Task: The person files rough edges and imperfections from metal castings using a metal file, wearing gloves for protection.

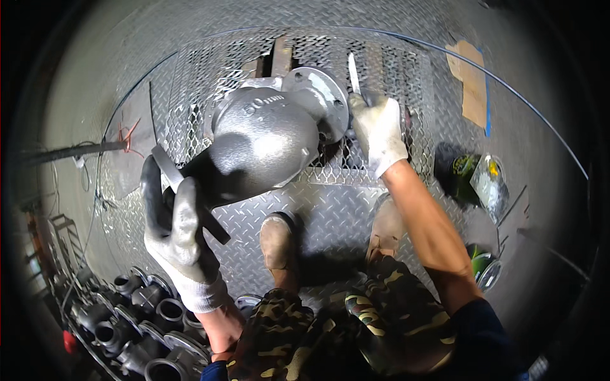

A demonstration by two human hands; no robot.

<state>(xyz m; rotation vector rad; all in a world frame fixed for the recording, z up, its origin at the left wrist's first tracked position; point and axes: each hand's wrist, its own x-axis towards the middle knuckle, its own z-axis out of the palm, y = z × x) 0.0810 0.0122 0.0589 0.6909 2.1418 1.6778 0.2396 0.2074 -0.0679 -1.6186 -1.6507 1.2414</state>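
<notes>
A large grey cast-metal valve body (267, 136) lies tilted on an expanded-metal grate (184, 136), with raised lettering on its rounded top. One round bolt-holed flange (330, 105) faces right; another flange (166, 168) juts out at the lower left. My left hand (184, 222), in a white glove with a dark grey coating, has its fingers hooked over the lower-left flange. Beside the right flange, my right hand (378, 127), gloved the same way, is closed around a thin flat tool. That tool's pale pointed blade (353, 73) sticks up past the fingers; its handle is hidden.
Many similar flanged castings (146, 317) are heaped at lower left. A dark cable (457, 57) arcs across the far side. At right lie cardboard (470, 86) and plastic bags (489, 184). My shoes (277, 241) stand on diamond-plate flooring (324, 203). A metal bar (76, 151) reaches in from the left.
</notes>
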